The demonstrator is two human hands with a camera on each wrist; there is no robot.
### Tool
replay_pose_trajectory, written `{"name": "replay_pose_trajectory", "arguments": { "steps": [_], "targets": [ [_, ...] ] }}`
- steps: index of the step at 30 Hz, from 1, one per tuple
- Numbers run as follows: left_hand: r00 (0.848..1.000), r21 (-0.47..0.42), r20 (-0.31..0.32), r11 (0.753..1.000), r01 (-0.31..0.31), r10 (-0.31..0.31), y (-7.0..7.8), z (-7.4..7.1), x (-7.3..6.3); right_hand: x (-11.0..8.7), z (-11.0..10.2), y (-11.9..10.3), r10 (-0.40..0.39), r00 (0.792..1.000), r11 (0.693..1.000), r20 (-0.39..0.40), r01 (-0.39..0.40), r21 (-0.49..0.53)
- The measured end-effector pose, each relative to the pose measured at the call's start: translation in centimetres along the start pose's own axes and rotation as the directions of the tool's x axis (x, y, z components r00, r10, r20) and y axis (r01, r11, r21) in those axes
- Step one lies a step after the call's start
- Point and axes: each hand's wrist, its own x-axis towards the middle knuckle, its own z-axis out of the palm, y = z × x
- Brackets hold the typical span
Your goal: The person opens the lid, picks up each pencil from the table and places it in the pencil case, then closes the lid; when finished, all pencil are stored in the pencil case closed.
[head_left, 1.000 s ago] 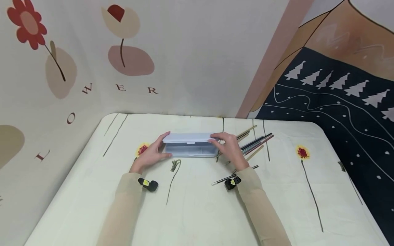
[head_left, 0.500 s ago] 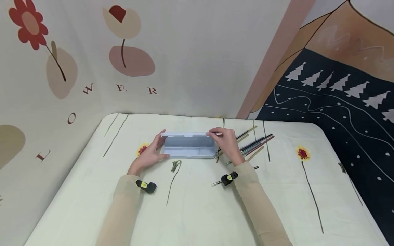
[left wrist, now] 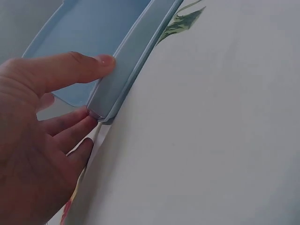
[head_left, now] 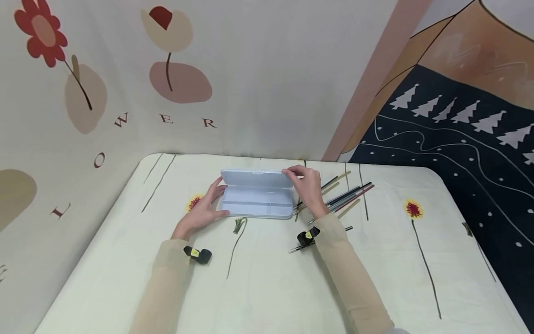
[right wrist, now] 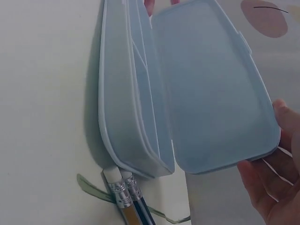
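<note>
A pale blue plastic pencil case (head_left: 246,194) lies on the table with its lid (head_left: 255,179) raised, held tilted up at the back. Inside, dividers split it into compartments, and nothing shows in them. My left hand (head_left: 201,212) grips the case's left end; in the left wrist view the thumb presses the front wall (left wrist: 119,70) and the fingers lie at the end. With my right hand (head_left: 308,186) I pinch the lid's right corner between thumb and fingers. Beside the case, to the right, several pencils (head_left: 349,196) lie in a loose pile, partly hidden by the right hand.
One dark pencil (head_left: 297,248) lies apart, nearer me, partly under the right wrist camera (head_left: 308,236). In the right wrist view, eraser-tipped pencils (right wrist: 123,194) lie close to the case's right end. A flower-printed white cloth (head_left: 258,278) covers the table; patterned curtains (head_left: 267,83) stand behind.
The lid has swung from partly raised to wide open, tilting backward. My right hand has moved up and away from me with the lid corner. The left hand stays at the left end.
</note>
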Motion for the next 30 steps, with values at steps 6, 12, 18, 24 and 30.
{"name": "replay_pose_trajectory", "arguments": {
  "steps": [6,12,18,24,30],
  "targets": [
    [1.0,0.023,-0.009,1.0,0.009,-0.009,-1.8,0.1,0.4,0.4,0.0,0.5,0.056,0.997,0.998,-0.045,-0.055,0.028],
    [1.0,0.028,-0.012,1.0,0.001,0.0,-1.7,0.0,0.0,0.1,-0.2,1.0,-0.032,0.999,0.999,-0.003,0.032,0.012],
    [1.0,0.063,-0.007,0.998,0.007,-0.006,-0.6,0.1,-0.2,-0.4,-0.6,1.4,-0.068,0.996,0.997,0.063,0.065,0.05],
    [1.0,0.039,0.016,0.999,-0.005,0.004,0.6,0.2,-0.4,-0.7,-0.5,2.1,0.032,0.984,0.997,0.174,-0.042,0.057],
    [1.0,0.043,0.012,0.999,-0.003,0.003,-1.5,-0.1,0.1,-1.0,-0.4,3.0,0.088,0.956,0.995,0.279,-0.094,0.011]
  ]
}}
